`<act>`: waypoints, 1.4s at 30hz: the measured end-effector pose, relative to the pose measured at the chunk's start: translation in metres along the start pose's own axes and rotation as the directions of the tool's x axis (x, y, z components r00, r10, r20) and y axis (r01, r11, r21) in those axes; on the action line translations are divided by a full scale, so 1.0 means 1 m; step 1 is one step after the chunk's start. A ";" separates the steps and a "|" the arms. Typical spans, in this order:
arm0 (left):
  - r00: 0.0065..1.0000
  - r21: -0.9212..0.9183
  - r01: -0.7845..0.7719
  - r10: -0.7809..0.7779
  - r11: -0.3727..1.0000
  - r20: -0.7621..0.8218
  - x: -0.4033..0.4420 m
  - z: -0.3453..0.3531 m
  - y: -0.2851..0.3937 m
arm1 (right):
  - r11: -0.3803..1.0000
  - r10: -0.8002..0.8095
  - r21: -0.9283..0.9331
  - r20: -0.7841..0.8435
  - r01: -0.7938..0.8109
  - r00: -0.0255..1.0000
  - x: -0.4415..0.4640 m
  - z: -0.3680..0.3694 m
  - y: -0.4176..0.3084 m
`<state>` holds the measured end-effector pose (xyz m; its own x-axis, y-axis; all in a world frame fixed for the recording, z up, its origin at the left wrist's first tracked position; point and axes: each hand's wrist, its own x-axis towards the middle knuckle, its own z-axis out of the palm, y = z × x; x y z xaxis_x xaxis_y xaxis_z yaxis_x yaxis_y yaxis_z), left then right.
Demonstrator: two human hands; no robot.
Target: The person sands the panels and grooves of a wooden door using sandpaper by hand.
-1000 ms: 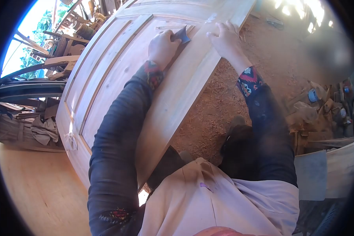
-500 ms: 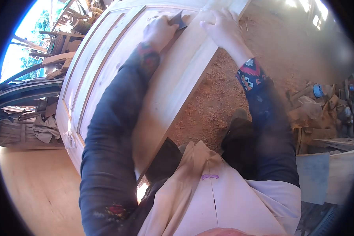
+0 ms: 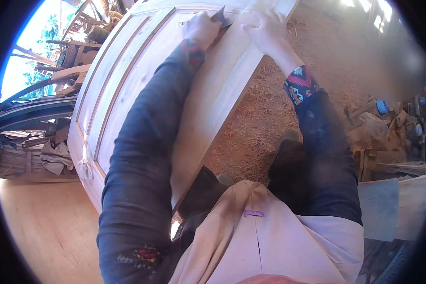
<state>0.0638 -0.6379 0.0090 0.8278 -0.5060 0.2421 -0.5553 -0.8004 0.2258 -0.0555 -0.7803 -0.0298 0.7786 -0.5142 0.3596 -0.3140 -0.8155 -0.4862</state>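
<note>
A pale wooden panelled door (image 3: 201,120) lies slanting in front of me. Near its far end my left hand (image 3: 201,29) is closed around a dark, stiff-looking folded piece of sandpaper (image 3: 221,18), at the inner edge of the wide side rail. A corner of the sheet sticks out beyond my fingers; the rest is hidden under the hand. My right hand (image 3: 266,32) lies on the same rail, close to its outer edge, fingers spread and holding nothing.
Sawdust and shavings cover the ground (image 3: 253,123) beneath. A plywood sheet (image 3: 47,227) lies at lower left, with stacked wood scraps (image 3: 73,61) behind. On the right are a clear plastic bag (image 3: 374,125), a blue-capped item (image 3: 382,107) and leaning boards (image 3: 378,208).
My left hand has shifted right and slightly up along the rail's inner edge with the sandpaper. My right hand stays nearly in place on the rail.
</note>
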 end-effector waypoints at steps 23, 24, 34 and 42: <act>0.998 0.121 -0.019 0.011 0.993 0.062 -0.090 -0.043 -0.036 | 0.993 -0.084 0.070 -0.165 0.097 0.983 -0.007 -0.006 -0.007; 0.996 0.110 0.040 -0.048 0.993 0.074 -0.116 -0.058 -0.042 | 0.996 -0.061 0.060 -0.159 0.071 0.985 -0.007 -0.005 -0.009; 0.998 0.037 0.027 -0.029 0.999 0.048 -0.099 -0.049 -0.044 | 0.999 -0.028 0.024 -0.140 0.032 0.990 -0.005 -0.004 -0.014; 0.997 0.098 -0.083 0.082 0.992 0.017 -0.071 -0.032 -0.037 | 0.984 -0.167 0.005 -0.274 0.175 0.947 -0.002 0.010 0.003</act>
<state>0.0230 -0.5620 0.0140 0.7810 -0.5749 0.2439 -0.6115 -0.7834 0.1112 -0.0532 -0.7793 -0.0399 0.6414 -0.4233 0.6399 -0.1697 -0.8917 -0.4197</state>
